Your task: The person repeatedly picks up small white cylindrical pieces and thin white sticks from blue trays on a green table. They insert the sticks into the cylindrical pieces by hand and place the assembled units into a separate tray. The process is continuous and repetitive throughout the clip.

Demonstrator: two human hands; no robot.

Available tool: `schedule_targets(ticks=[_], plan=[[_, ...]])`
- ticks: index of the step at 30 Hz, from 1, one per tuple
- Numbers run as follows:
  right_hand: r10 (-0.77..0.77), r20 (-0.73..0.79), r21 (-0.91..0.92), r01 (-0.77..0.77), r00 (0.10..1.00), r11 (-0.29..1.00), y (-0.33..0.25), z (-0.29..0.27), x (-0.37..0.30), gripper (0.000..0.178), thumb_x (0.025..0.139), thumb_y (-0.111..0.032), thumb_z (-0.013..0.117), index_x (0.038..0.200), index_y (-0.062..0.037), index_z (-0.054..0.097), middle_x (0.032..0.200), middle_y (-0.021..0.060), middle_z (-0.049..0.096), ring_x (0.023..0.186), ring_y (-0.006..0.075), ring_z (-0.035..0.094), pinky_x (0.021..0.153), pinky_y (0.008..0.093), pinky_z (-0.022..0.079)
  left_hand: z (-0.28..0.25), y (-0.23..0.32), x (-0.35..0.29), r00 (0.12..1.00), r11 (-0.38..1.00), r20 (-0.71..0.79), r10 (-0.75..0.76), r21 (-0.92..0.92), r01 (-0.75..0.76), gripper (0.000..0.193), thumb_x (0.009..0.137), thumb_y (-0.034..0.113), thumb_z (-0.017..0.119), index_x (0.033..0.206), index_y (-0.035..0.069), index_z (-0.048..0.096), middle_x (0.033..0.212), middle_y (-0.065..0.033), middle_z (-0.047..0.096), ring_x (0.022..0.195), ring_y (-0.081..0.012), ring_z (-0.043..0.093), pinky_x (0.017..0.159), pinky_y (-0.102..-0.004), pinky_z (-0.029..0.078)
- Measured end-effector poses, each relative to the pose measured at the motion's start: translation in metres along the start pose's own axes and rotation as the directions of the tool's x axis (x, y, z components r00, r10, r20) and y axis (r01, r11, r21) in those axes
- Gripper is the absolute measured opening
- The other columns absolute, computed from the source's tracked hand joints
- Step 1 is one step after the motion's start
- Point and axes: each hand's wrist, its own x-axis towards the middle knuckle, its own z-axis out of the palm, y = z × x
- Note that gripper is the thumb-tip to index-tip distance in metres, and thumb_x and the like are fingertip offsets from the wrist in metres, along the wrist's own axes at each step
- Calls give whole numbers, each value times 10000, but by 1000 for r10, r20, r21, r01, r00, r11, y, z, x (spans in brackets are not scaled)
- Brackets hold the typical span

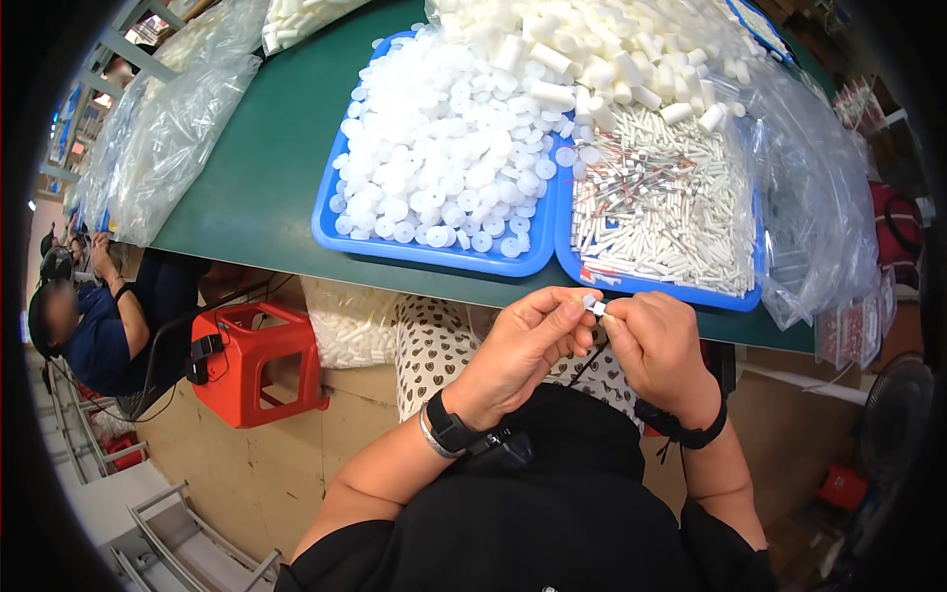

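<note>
Above my lap, close to the table's front edge, my left hand (541,335) and my right hand (659,340) meet fingertip to fingertip. Both pinch a small white piece (596,307), too small to name exactly. Just beyond them lies a blue tray (691,294) full of thin white sticks (691,212), with several dark and reddish wire-like strands on top. To its left, a larger blue tray (434,259) is heaped with translucent white round discs (434,148). Behind the trays, thick white cylinders (617,59) are piled up, some spilling onto the sticks.
Clear plastic bags (814,187) lie at the right and a bag (182,128) hangs over the green table (266,187) at the left. A red stool (258,360) and a bag of white pieces (350,326) are below. Another person (99,316) sits at far left.
</note>
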Motion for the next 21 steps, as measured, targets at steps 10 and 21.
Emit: schedule_targets(ticks=[10,21], plan=[[-21,-6,-109,21,1000,994,0,8,2,74,840,-27,643,858,-29,572,616,87,485,543,276,506,519,399,392,-1,-13,2,998,998,11,56,-25,-56,321,997,172,580,1258,-13,560,947,-42,641,827,-108,614,763,-254,525],[-19,98,125,7,995,992,8,0,16,82,854,-63,661,912,-14,632,700,112,592,638,305,595,580,399,456,-2,15,1,996,998,-90,23,52,-18,311,970,162,624,1208,-36,595,926,-24,650,772,-75,604,707,-231,503]])
